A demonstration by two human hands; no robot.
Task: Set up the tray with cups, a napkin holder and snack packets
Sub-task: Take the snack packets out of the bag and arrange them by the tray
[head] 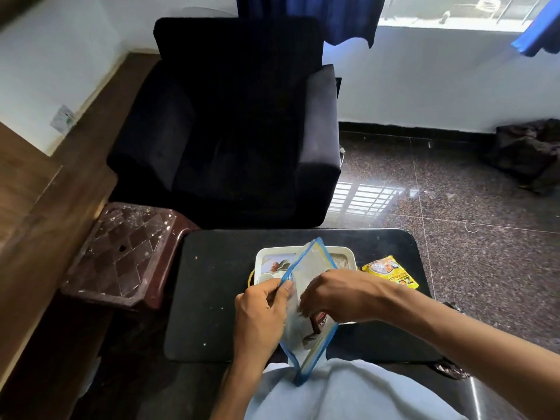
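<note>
A clear plastic pouch with blue edging [312, 265] stands over the near side of the black table. My left hand [260, 316] pinches its open left edge. My right hand [336, 295] reaches inside it, fingers closed around a brown snack packet [321, 324] seen through the plastic. Behind the pouch lies a white tray [348, 253] with a white cup [265, 277] in its near left corner; the rest of its contents are mostly hidden. A yellow snack packet [391, 272] lies on the table right of the tray.
The low black table [212, 298] stands in front of a dark armchair [230, 131]. A brown plastic stool [127, 253] sits to its left. Speckled stone floor [469, 213] stretches to the right, with dark cloth [527, 153] by the wall.
</note>
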